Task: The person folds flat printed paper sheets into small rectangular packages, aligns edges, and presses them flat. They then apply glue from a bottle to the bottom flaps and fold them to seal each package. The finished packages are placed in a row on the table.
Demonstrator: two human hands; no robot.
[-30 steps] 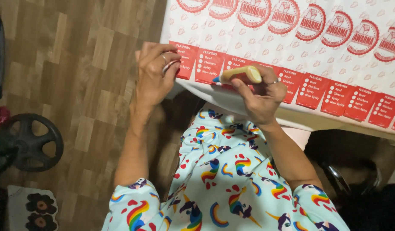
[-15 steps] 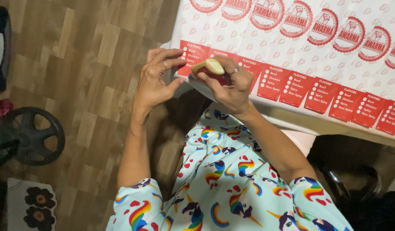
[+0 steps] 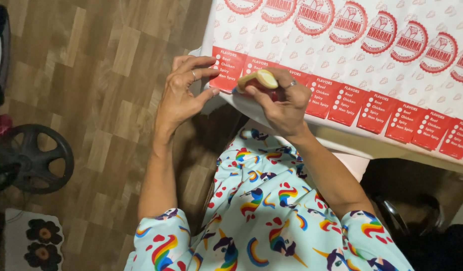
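Pale yellow rounded block (image 3: 260,78) sits clenched in the right hand's (image 3: 281,103) fingers (image 3: 256,93) at the paper-covered bench (image 3: 342,145) edge, while the left hand (image 3: 184,93) hovers beside, fingers released.

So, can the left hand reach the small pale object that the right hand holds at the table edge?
Probably yes. The left hand is open, right beside the pale object in the right hand, and nothing lies between them above the printed paper sheet.

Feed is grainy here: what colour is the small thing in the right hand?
Pale yellow to tan, with a rounded end: the small object in the right hand, seen in the head view.
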